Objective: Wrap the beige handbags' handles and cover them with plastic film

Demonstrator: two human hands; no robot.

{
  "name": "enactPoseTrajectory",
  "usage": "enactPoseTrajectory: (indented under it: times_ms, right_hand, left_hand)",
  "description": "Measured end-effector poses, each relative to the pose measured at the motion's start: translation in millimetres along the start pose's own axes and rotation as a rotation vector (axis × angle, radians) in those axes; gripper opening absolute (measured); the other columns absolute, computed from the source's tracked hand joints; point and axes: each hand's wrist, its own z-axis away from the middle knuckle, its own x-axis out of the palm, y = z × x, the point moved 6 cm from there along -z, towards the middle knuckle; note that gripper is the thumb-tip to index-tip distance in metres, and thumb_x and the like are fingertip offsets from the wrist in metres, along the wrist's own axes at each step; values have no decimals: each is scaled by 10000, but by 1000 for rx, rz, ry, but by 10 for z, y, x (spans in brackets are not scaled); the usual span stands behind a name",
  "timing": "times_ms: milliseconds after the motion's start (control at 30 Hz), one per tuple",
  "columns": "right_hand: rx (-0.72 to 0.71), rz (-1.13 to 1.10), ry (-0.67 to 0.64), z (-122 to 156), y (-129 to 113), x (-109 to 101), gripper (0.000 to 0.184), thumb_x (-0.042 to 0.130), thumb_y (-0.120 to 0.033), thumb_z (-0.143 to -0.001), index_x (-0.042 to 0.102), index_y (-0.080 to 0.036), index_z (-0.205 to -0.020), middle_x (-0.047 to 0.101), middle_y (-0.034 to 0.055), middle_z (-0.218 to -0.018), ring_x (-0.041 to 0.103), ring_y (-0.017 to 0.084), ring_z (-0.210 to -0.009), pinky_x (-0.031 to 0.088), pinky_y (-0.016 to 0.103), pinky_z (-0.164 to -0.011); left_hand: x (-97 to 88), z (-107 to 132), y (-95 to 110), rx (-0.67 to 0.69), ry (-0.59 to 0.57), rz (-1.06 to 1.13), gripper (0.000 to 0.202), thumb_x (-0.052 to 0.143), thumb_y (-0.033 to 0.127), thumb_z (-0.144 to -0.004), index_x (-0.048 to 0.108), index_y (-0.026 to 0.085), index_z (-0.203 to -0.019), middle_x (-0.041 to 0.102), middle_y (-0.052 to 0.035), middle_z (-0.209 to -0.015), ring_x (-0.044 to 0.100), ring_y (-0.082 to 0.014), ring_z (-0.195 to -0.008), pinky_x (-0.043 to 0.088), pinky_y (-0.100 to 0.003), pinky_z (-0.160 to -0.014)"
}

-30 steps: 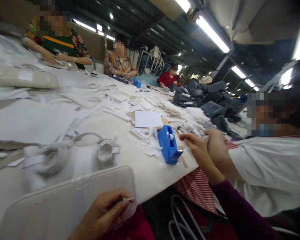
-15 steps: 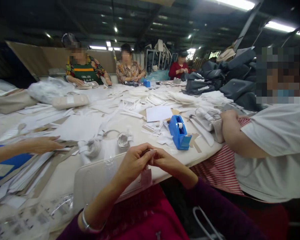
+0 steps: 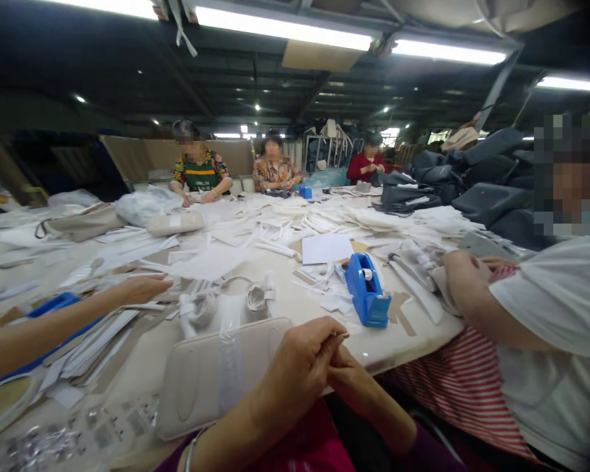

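Left hand (image 3: 299,370) and right hand (image 3: 347,377) pinched together (contents hidden), beside beige panel (image 3: 211,380), blue tape dispenser (image 3: 366,292)

a flat, rounded beige bag panel with a clear tape strip across it (image 3: 216,383) lies flat at the table's near edge, just left of and below the blue plastic tape dispenser (image 3: 367,290). a thin pale sliver (image 3: 343,335), too small to identify, is pinched just right of the panel.

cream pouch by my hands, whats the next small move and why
Probably lower the pinched bit onto the cream pouch: the left hand and right hand meet just past its right end, pinching something too small to identify.
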Motion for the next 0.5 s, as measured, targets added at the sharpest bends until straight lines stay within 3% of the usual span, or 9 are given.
enactPoseTrajectory:
  times_ms: [100, 200, 267, 400, 500]
  right_hand:
    - [7, -29, -8, -2, 36, 23, 303, 696, -448, -825, 634, -151, -815, 540, 11, -717, 469, 120, -667, 376, 252, -655]
    - [-89, -45, -37, -138, -99, 55, 267, 727, -394, -806, 625, -171, -910, 559, 25, -822, 497, 127, -710, 387, 256, -673]
    - [-130, -66, -36, -287, -186, 53, 285, 765, -365, -766, 623, -182, -932, 568, 27, -842, 494, 118, -679, 382, 244, -631]
    - [-101, -136, 11, -686, -298, -8, 231, 742, -358, -798, 617, -163, -795, 478, -27, -657, 342, 54, -509, 243, 204, -490]
    - [-104, -159, -22, -1104, -478, -35, 281, 745, -406, -783, 609, -160, -792, 428, -50, -593, 292, 49, -479, 206, 209, -473]
  left_hand:
    - [-121, 17, -173, -122, 143, 176, 197, 485, 275, -918, 648, 164, -921, 560, 19, -644, 508, -92, -530, 412, -204, -531]
    - [-217, -12, -415, -264, 158, 420, 204, 528, 335, -895, 626, 162, -941, 542, 37, -599, 448, -72, -409, 353, -182, -399]
    - [-319, -62, -542, -290, 177, 516, 200, 560, 334, -874, 624, 150, -920, 575, 21, -615, 475, -71, -421, 375, -178, -412]
    - [-640, -227, -789, -296, 292, 617, 208, 623, 323, -824, 635, 134, -908, 599, 5, -661, 509, -69, -472, 426, -183, -472]
    - [-973, -425, -1043, -300, 378, 517, 257, 593, 359, -824, 617, 139, -955, 611, -4, -726, 539, -73, -522, 468, -194, -527]
